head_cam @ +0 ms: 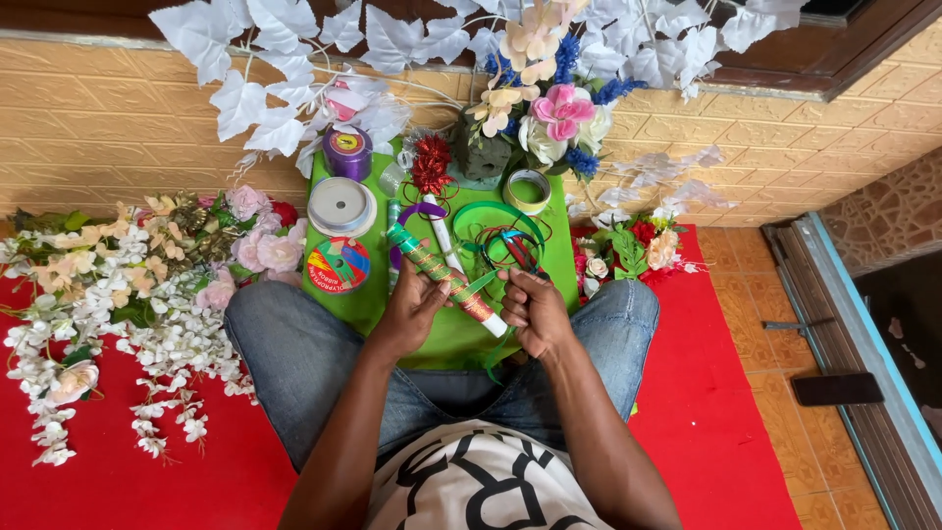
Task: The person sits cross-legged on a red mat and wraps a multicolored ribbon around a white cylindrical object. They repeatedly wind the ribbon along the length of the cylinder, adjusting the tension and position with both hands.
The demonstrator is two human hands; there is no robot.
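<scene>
Left hand closed round a white tube wrapped in spiralled green ribbon with red accents, gripping mid-length; the tube lies diagonally over the green board on the lap, far end pointing left. Right hand closed, fingers pinching a loose green ribbon tail at the tube's near, bare white end.

Risk, my read: if the pinch slackens, the spiral could unwind, as nothing visible fixes it. The tail could also snag the curled green ribbon loops just beyond the hands.

Further out: silver ribbon spool and purple spool far left on the board, white and pink artificial flowers on the red floor cloth left.
</scene>
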